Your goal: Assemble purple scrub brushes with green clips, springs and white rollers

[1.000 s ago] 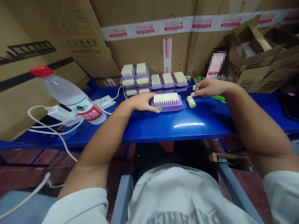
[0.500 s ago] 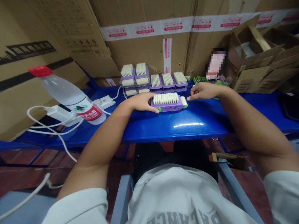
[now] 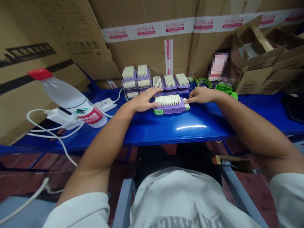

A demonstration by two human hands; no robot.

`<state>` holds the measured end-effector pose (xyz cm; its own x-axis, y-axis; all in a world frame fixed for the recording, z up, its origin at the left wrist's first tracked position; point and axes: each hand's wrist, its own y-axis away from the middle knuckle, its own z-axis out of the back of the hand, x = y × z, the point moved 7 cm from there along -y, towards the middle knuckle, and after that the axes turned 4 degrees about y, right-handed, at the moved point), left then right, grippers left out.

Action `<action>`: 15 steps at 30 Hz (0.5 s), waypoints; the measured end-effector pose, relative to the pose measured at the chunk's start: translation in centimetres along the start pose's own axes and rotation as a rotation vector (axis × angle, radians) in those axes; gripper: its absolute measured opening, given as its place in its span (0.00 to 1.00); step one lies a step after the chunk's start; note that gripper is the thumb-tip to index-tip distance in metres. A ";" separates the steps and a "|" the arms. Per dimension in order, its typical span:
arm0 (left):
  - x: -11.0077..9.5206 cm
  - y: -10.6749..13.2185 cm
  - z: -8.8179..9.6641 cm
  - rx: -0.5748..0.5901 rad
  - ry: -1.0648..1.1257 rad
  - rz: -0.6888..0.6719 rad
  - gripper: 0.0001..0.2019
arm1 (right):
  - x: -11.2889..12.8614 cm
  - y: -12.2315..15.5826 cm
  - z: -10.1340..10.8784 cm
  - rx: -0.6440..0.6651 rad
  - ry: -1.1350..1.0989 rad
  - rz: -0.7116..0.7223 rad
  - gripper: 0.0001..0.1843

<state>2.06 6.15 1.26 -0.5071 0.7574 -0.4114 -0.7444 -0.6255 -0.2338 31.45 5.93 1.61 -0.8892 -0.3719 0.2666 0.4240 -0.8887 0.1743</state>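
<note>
A purple brush [image 3: 169,104] with cream bristles and green end caps lies on the blue shelf [image 3: 190,123] in front of me. My left hand [image 3: 143,100] rests against its left end, fingers stretched over the bristles' back edge. My right hand [image 3: 201,95] is closed in a pinch at the brush's right end, on a small white and green roller [image 3: 186,104] pressed against that end. Behind them stand several more purple brushes [image 3: 155,82], some stacked.
A clear water bottle [image 3: 68,98] with a red cap lies at the left, over white chargers and cables [image 3: 60,118]. Green plastic parts [image 3: 224,89] sit at the back right. Cardboard boxes [image 3: 154,34] wall the back, and open cartons [image 3: 266,60] stand at the right.
My right hand picked the white roller from the shelf and brought it left to the brush's right end. My left hand's fingers have spread over the brush.
</note>
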 end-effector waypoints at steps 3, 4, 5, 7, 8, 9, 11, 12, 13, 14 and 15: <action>-0.1 0.0 0.1 -0.015 -0.009 -0.017 0.53 | -1.6 0.8 1.2 0.031 0.042 0.000 0.39; -0.2 0.0 0.1 -0.019 -0.010 -0.019 0.54 | -2.5 1.2 1.9 0.027 0.052 -0.023 0.38; -0.3 0.0 0.1 -0.021 -0.012 -0.019 0.54 | -3.6 1.7 2.5 0.029 0.050 -0.064 0.37; -0.4 0.0 0.2 -0.015 -0.014 -0.005 0.54 | -5.6 2.7 3.3 0.065 0.000 -0.137 0.36; -0.5 0.0 0.2 -0.008 -0.015 0.005 0.54 | -6.4 3.0 3.6 0.079 -0.038 -0.156 0.35; -0.5 0.1 0.2 -0.002 -0.017 0.014 0.54 | -6.9 3.3 3.6 0.105 -0.074 -0.175 0.34; -0.5 0.1 0.2 0.006 -0.020 0.023 0.53 | -7.6 3.7 3.3 0.154 -0.122 -0.220 0.31; -0.6 0.1 0.2 0.007 -0.020 0.024 0.53 | -7.9 3.8 3.1 0.173 -0.137 -0.250 0.29; -0.6 0.1 0.2 0.006 -0.020 0.025 0.53 | -8.0 4.0 3.0 0.182 -0.148 -0.283 0.25; -0.6 0.1 0.2 0.007 -0.020 0.028 0.53 | -8.1 4.2 2.9 0.185 -0.161 -0.318 0.21; -0.6 0.1 0.2 0.008 -0.019 0.031 0.52 | -8.1 4.3 2.8 0.180 -0.176 -0.346 0.17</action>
<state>2.21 5.73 1.66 -0.5384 0.7409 -0.4015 -0.7315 -0.6474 -0.2138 40.94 5.85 2.90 -0.9480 0.0056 0.3182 0.1426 -0.8864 0.4404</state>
